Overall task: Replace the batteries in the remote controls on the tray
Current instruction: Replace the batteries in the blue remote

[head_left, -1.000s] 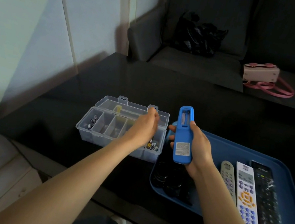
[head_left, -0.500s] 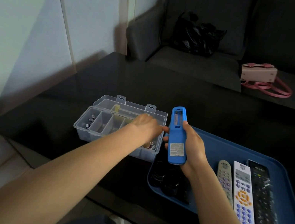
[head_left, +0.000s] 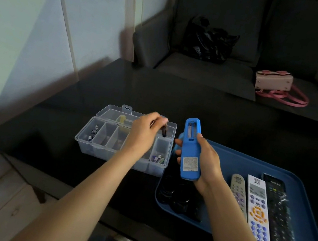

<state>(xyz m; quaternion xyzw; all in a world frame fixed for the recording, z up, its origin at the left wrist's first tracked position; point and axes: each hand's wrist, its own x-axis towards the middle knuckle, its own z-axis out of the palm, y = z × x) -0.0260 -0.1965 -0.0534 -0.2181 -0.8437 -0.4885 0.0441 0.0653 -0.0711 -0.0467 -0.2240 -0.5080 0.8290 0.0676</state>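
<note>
presently: right hand (head_left: 203,159) grips blue remote (head_left: 191,149), bay open; left hand (head_left: 143,134) pinches dark battery (head_left: 164,130) over organizer box (head_left: 108,143); three remotes (head_left: 254,212) untouched, right, on tray (head_left: 252,163).

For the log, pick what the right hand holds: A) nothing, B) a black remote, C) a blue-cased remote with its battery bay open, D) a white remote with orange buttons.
C: the right hand grips the blue rubber-cased remote upright, back facing the camera, battery compartment uncovered.
</note>
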